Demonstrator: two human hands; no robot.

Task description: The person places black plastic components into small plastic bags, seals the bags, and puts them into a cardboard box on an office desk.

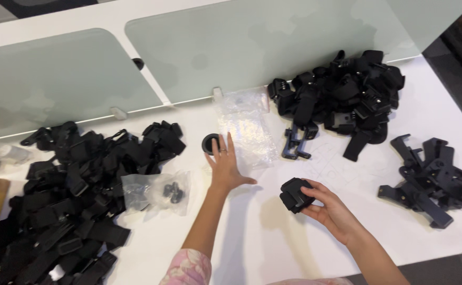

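Black strap bundle [296, 195] sits in the right hand [332, 211], just off the white tabletop [273, 243] at about five o'clock from the middle of the view. The fingers [315, 186] of that hand curl over the top of the bundle and the thumb presses from below, so the grip is clamped on it. The left hand [224, 164] lies flat with fingers spread, its grip apart and holding nothing; the fingertips touch or nearly touch a small black ring [210, 143] at eleven o'clock from the palm. A clear plastic bag [246, 132] lies just beside that hand at one o'clock.

At nine o'clock a large heap of black straps [67, 195] covers the tabletop, with a small clear bag of dark screws or knobs [157, 192] resting against its edge. At one o'clock a second heap of black clips and straps [342, 97] lies against the frosted glass divider [273, 47], and at three o'clock a smaller group of black brackets [429, 179] lies well apart from the hands.

To handle this well, the right hand would likely do best to keep the bundle rolled tight and level, since a loose hold could let the strap unwind. The left hand should pinch the ring by its rim rather than slide it, as the glossy bag nearby could shift.
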